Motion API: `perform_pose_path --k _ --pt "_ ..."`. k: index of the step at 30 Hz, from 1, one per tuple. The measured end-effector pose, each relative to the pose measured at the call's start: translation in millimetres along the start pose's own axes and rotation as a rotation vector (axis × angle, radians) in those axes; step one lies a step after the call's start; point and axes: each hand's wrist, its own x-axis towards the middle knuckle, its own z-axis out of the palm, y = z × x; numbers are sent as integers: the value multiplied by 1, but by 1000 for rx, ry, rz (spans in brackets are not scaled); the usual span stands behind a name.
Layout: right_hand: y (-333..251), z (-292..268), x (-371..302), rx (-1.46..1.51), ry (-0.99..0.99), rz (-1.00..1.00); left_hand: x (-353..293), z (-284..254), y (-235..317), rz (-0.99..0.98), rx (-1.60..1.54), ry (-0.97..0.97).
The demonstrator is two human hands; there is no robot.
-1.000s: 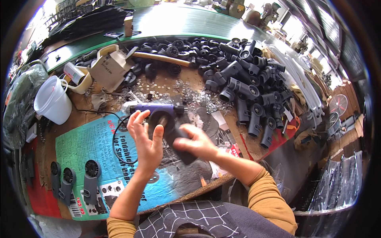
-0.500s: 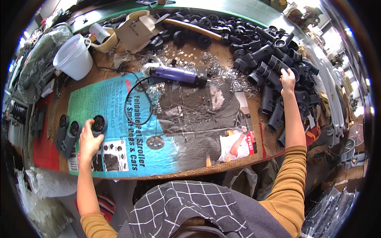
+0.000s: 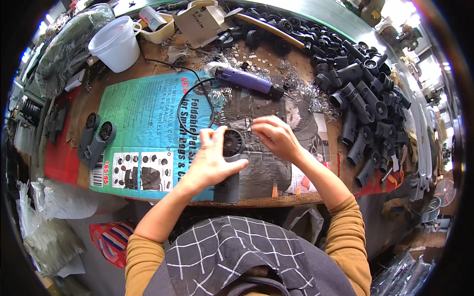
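My left hand [image 3: 212,163] is closed around a dark grey plastic wheel fitting [image 3: 228,190] near the front of the table. Its round ribbed black end [image 3: 233,142] shows between my fingers and thumb; the fingers hide part of the body. Just to the right, my right hand [image 3: 277,138] is pinched, fingertips close to the fitting. Something small and dark seems to stick out from that pinch, too small to name. Two similar fittings [image 3: 96,140] lie side by side at the left of the cardboard sheet [image 3: 138,118].
A purple power screwdriver [image 3: 247,81] with a looping black cord lies beyond my hands. Loose metal screws and washers [image 3: 316,98] scatter around it. Black plastic fittings [image 3: 368,101] pile up at the right. A white bucket [image 3: 116,47] stands at the back left.
My left hand has moved right, bringing the wheel fitting along. My right hand has come from the pile of black fittings to beside it. The whole view has shifted.
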Motion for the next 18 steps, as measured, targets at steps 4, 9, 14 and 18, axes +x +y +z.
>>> perform_pose_path --k 4,9,14,18 --pt "2 39 66 -91 -22 6 1 21 1 -78 -68 -13" --pt "-5 53 92 -50 -114 121 -3 19 -16 -55 -168 -14" --pt "-26 10 47 257 69 339 10 26 -25 33 -239 74" --pt "-47 2 13 164 -90 352 21 34 -26 26 -253 68"
